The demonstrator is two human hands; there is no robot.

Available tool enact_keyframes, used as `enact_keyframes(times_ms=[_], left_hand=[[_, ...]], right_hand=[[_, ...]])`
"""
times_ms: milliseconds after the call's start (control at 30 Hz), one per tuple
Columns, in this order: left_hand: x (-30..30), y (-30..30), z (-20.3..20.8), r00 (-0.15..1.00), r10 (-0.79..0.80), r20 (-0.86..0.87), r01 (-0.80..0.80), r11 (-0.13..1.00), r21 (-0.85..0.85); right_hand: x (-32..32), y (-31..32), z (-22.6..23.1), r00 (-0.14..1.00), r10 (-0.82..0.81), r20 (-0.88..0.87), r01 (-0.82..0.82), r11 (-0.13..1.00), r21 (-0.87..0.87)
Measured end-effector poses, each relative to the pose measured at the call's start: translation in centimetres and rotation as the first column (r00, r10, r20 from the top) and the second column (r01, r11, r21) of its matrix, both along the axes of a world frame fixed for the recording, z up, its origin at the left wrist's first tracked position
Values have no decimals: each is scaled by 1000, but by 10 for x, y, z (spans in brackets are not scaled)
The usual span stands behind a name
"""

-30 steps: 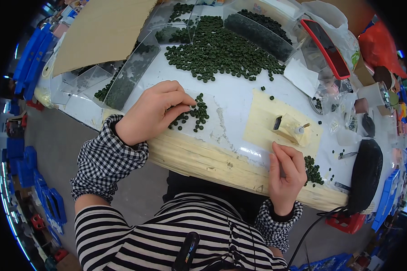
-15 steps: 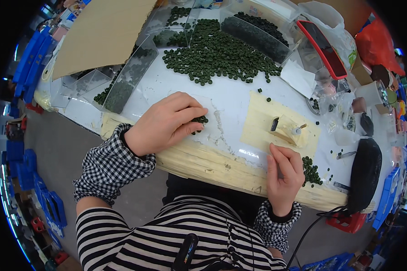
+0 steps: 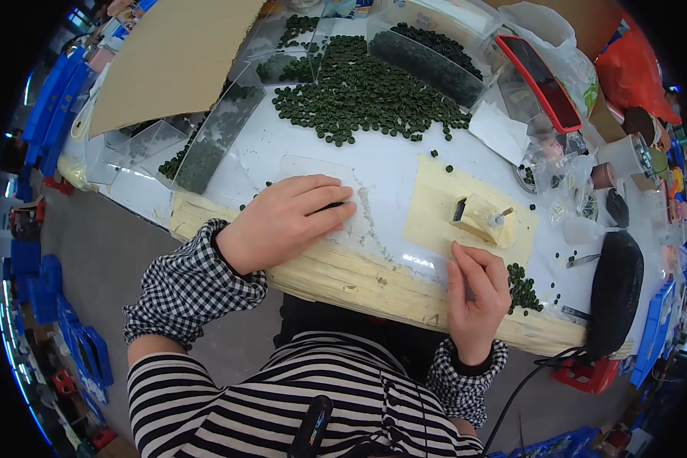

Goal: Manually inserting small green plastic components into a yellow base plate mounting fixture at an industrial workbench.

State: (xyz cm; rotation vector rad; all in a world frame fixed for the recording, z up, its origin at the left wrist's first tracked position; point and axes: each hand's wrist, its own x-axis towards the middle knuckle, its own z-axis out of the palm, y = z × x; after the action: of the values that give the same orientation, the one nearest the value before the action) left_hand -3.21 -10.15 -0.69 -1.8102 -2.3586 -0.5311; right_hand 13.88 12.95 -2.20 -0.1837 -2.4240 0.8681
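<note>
My left hand (image 3: 286, 219) lies palm down near the table's front edge, fingers stretched out and a little apart. A bit of dark green shows between its fingers; what lies under the palm is hidden. A few small round green pieces (image 3: 269, 184) sit just beyond that hand, by a clear sheet (image 3: 313, 164). My right hand (image 3: 477, 301) hovers by the front edge, thumb and fingertips brought together in a pinch. Whatever is between them is too small to make out. Close beyond it stands a cream-coloured block-like fixture (image 3: 482, 217) with an upright pin, on a cream-coloured sheet (image 3: 427, 206).
A wide heap of green pieces (image 3: 366, 91) covers the far middle, beside clear bins (image 3: 427, 65). A smaller pile (image 3: 520, 290) lies right of my right hand. Cardboard (image 3: 168, 61) overhangs the left; a red-cased phone (image 3: 538, 82) and black pouch (image 3: 617, 294) stand right.
My left hand has shifted slightly and flattened over the pieces, hiding those that showed by its thumb. Some pieces now show beyond it. My right hand keeps nearly the same pose.
</note>
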Motion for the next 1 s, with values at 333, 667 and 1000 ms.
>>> enact_keyframes(times_ms=[333,667,1000], left_hand=[[0,-6,8,998,-3,-68,-1,998,-61],[0,-7,19,990,-73,-119,60,992,-108],[1,-4,21,976,-91,-198,65,989,-132]], right_hand=[[0,0,-1,1000,0,-3,0,1000,-5],[1,1,0,1000,11,-5,-11,1000,9],[1,1,-1,1000,14,-14,-14,1000,-7]])
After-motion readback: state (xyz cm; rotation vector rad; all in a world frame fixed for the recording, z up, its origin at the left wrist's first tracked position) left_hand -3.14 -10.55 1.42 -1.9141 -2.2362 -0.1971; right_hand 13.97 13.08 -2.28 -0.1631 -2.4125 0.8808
